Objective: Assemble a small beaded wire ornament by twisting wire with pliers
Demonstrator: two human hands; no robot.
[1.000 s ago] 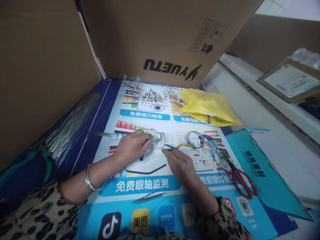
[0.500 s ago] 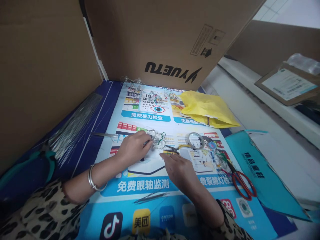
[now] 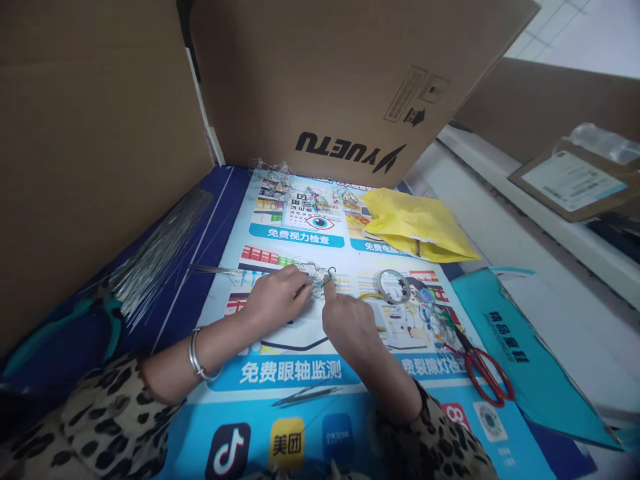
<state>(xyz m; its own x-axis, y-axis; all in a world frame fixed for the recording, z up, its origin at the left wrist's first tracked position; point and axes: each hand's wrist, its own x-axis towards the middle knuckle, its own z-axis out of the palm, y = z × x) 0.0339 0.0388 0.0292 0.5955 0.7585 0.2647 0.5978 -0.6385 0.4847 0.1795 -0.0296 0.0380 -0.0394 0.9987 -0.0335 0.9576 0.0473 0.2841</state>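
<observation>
My left hand [image 3: 287, 293] is closed on a tangled bundle of thin silvery wire [image 3: 313, 272] above the printed sheet. A short green wire [image 3: 330, 275] stands out at the bundle's right side. My right hand [image 3: 353, 323] has its index finger stretched up to the green wire, with the other fingers curled; the thumb is hidden. Just beyond the right hand, a curved yellow handle [image 3: 373, 295] shows in part. A roll of clear tape [image 3: 394, 287] lies to its right. Loose grey wires [image 3: 306, 395] lie on the sheet nearer to me.
Long silvery wires [image 3: 167, 250] and teal-handled pliers [image 3: 107, 323] lie at left. Red-handled scissors [image 3: 485, 373] and a teal board [image 3: 520, 353] are at right. A yellow bag [image 3: 420, 227] and more wire tangles [image 3: 320, 200] lie behind, before a cardboard wall [image 3: 320, 87].
My right hand has moved up and forward, its index finger now at the green wire. The dark pliers' jaws seen beside it before are now out of sight. My left hand keeps the bundle.
</observation>
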